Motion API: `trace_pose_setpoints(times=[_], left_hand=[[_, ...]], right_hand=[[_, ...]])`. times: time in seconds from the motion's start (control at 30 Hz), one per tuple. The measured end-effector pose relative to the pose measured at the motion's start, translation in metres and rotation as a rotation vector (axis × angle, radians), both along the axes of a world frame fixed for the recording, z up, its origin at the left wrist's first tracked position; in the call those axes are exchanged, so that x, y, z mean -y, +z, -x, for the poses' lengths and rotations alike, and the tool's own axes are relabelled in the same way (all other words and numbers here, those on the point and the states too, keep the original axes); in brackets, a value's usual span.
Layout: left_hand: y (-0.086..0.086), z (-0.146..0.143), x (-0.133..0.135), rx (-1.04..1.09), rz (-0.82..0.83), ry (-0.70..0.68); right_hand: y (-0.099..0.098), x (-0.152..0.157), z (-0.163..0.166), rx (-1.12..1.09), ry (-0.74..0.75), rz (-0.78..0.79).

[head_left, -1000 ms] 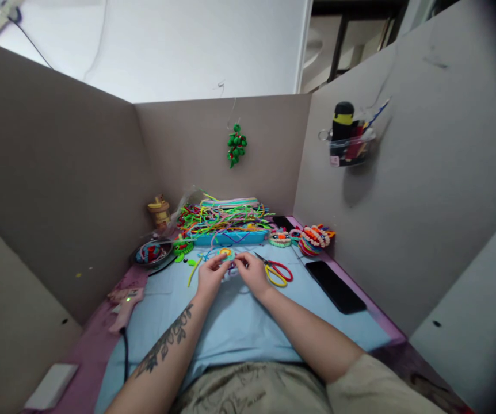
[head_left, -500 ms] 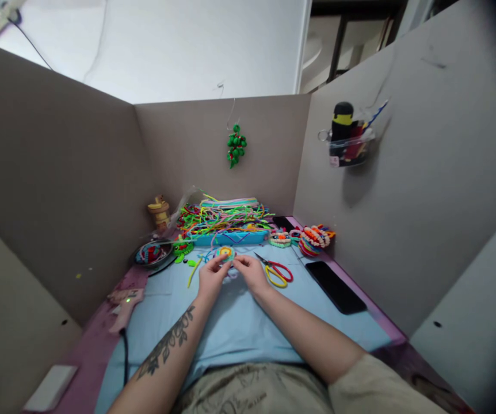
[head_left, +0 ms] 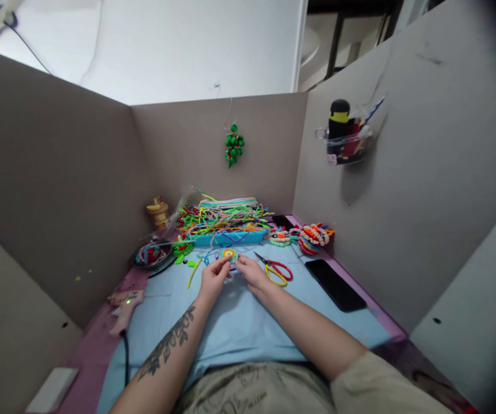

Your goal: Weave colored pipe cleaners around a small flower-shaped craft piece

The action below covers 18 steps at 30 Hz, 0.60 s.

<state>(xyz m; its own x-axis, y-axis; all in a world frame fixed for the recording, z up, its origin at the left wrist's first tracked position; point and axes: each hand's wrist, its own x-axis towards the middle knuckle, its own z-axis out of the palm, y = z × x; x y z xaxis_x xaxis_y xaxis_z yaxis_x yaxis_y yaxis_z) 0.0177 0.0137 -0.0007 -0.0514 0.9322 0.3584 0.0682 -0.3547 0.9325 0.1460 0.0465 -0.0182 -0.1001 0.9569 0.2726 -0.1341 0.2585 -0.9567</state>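
A small round coil of coloured pipe cleaner, yellow-orange inside with a pale blue-green rim, is pinched between both hands above the table. My left hand grips its lower left edge with closed fingers. On its right edge, the fingers of my right hand are closed too. Just right of that hand lie scissors with one red and one yellow handle. Beside the left hand are a yellow pipe cleaner piece, blue strands and small green bits. The fingertips partly hide the coil's underside.
Behind the hands, a blue tray is heaped with pipe cleaners. A black phone lies on the right, a pink glue gun with its cord on the left. A dark bowl stands back left. Partition walls surround the table on three sides.
The coil has shifted slightly right in my fingers. The right hand has moved a little right, leaving a wider gap between the hands. The view has turned slightly.
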Motion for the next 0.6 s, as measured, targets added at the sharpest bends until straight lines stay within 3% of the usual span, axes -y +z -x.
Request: trace_pose_setpoints(times=[0.23,0.4,0.6], left_hand=[[0.003,0.001,-0.002,0.050,-0.001,0.148],[0.004,0.004,-0.003,0.075,0.021,0.171],[0.003,0.007,-0.005,0.079,0.063,0.155]], right_hand=[[0.006,0.008,-0.004,0.272,-0.257,-0.230],[0.010,0.020,0.001,0.433,-0.211,-0.309],[0.021,0.017,-0.014,0.402,-0.259,-0.431]])
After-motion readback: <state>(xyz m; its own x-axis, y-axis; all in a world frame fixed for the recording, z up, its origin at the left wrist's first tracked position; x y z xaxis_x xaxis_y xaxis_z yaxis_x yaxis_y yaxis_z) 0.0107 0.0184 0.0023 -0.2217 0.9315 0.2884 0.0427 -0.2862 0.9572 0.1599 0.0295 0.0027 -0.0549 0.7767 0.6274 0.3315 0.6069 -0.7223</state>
